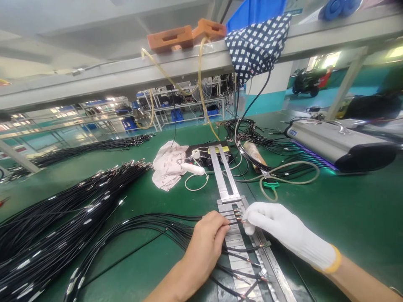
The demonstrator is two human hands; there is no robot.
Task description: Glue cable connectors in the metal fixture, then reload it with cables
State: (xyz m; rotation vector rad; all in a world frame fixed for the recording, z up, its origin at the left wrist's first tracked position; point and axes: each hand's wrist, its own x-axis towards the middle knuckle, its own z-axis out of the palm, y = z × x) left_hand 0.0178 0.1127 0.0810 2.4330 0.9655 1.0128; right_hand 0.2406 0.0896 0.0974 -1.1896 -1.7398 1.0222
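Observation:
A slotted metal fixture (234,241) lies lengthwise on the bench, with several black cables (157,222) laid across it from the left. My bare left hand (206,239) is closed, thumb and forefinger pinching a black cable at the fixture's left side. On the fixture's right side my right hand (273,222), in a white glove with a yellow cuff, pinches the same cable's metal-tipped end. The fingertips partly hide that end. More cable ends (261,272) lie across the fixture nearer me. A flat metal frame (225,172) extends beyond the fixture's far end.
Large bundles of black cables (78,209) cover the left of the green bench (355,235). Behind the fixture are a crumpled cloth (168,165) and a black control box (204,159). A silver lamp unit (340,144) glows purple at right. A shelf beam (126,67) runs overhead.

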